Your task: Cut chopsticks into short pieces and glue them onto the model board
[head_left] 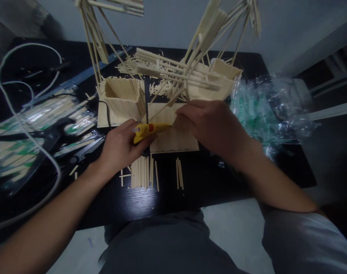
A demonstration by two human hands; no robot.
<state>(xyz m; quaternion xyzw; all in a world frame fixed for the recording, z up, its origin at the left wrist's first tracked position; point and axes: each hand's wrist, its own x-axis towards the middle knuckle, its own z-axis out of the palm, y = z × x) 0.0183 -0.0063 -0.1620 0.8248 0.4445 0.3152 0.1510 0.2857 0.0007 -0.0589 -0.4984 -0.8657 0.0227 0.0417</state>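
My left hand (120, 146) is closed around a yellow glue gun (146, 130) whose nozzle points right over a flat panel of wooden sticks (173, 139). My right hand (210, 123) is curled with its fingertips pinched near the nozzle tip; what they pinch is too small to name. Just behind the hands stands a square box of sticks (123, 97) on a flat base, and a tall stick frame (184, 72) rises over the table. Loose cut sticks (141, 171) lie in a row in front of my left hand.
The black table (224, 182) carries bundles of sticks in plastic wrap (47, 118) at left with black scissors (56, 133), a white cable (10, 99), a ruler (76, 78) and crumpled clear plastic bags (264, 110) at right. My lap is below the table edge.
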